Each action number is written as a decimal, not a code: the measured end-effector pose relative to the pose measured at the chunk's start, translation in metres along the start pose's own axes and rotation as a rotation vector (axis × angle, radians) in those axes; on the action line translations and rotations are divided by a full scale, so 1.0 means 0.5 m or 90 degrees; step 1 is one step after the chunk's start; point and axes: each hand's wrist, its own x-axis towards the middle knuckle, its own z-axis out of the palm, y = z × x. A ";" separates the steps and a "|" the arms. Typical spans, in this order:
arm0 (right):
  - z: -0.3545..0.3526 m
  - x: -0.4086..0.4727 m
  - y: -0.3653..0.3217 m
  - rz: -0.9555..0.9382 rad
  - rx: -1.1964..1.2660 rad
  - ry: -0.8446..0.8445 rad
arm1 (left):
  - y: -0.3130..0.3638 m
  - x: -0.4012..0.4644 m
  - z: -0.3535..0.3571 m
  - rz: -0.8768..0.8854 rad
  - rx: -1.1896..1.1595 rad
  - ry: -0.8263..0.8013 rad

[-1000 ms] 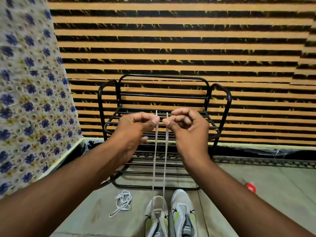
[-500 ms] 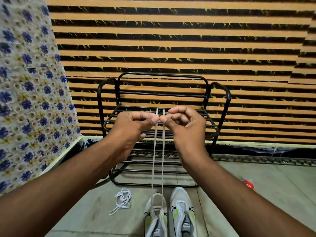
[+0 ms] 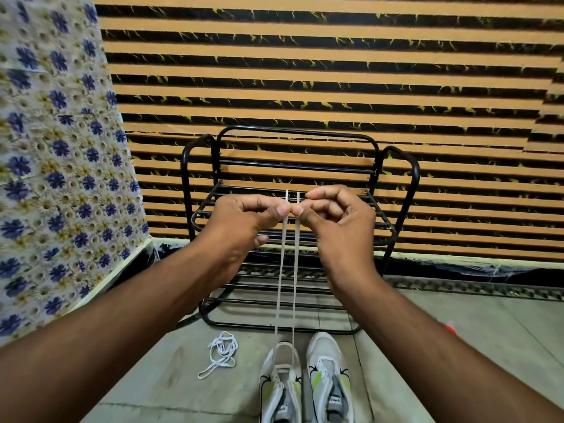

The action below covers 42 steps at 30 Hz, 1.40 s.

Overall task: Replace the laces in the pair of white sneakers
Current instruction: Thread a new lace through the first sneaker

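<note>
Sneakers (image 3: 305, 383) sit side by side on the grey floor (image 3: 427, 346) at the bottom of the head view, toes pointing at a black metal shoe rack (image 3: 396, 190) that stands against the striped wall. Rack shelves hold nothing that I can see. Both shoes are white with grey tongues and lime green accents (plus little black marks on the sides). From the left sneaker (image 3: 280, 389) a white lace (image 3: 287, 285) runs up in two taut strands, just beside each other, looped through near the toe. Left hand (image 3: 241, 221) pinches one strand between thumb and forefinger, right hand (image 3: 332, 215) pinches the other the same way, and the two thumbs nearly touch, with the lace ends poking up just above the fingers. Right sneaker (image 3: 329, 380) looks laced already. Another white lace (image 3: 219, 355) lies bunched on the floor left of the shoes.
</note>
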 end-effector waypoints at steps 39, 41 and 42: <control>-0.022 0.005 0.007 -0.018 0.008 0.003 | -0.012 0.003 0.011 0.022 0.008 -0.017; -0.022 0.006 0.007 -0.020 0.005 0.006 | -0.011 0.002 0.013 0.025 0.007 -0.019; -0.022 0.006 0.008 -0.020 0.005 0.007 | -0.012 0.002 0.013 0.027 0.005 -0.019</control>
